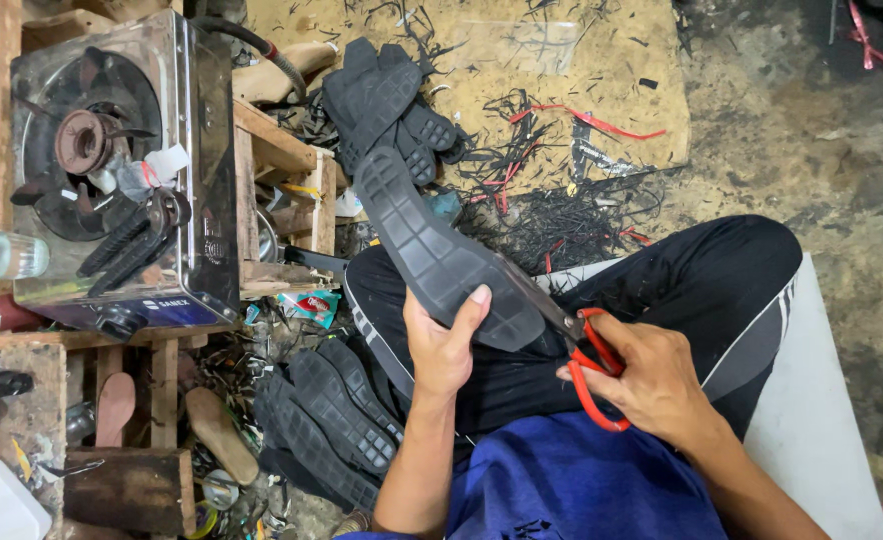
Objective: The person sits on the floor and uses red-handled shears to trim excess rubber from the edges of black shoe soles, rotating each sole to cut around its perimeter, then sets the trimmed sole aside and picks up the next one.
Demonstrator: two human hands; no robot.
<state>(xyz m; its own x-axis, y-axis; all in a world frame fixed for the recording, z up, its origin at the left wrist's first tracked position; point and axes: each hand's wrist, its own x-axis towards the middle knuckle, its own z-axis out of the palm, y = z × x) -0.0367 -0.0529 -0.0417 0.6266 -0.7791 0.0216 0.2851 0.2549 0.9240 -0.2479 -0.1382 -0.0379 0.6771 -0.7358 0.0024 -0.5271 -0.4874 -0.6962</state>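
Littered floor (791, 120), stove (111, 170), sole stacks (386, 105)

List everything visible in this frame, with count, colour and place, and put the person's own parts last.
held shoe sole: one, black, over the lap, in the left hand
scissors: one pair, red handles, blades at the sole's edge
sole pile, far: several, black, on the board ahead
sole pile, near: several, black, on the floor by the left arm
gas stove: one, steel, on the wooden frame at left
tongs: one, black grips, lying on the stove
rubber trimmings: many, black and red, scattered on the board
wooden shoe last: one, tan, lower left
cushion: one, grey, under the person
left hand: grips the sole
right hand: in the scissor handles
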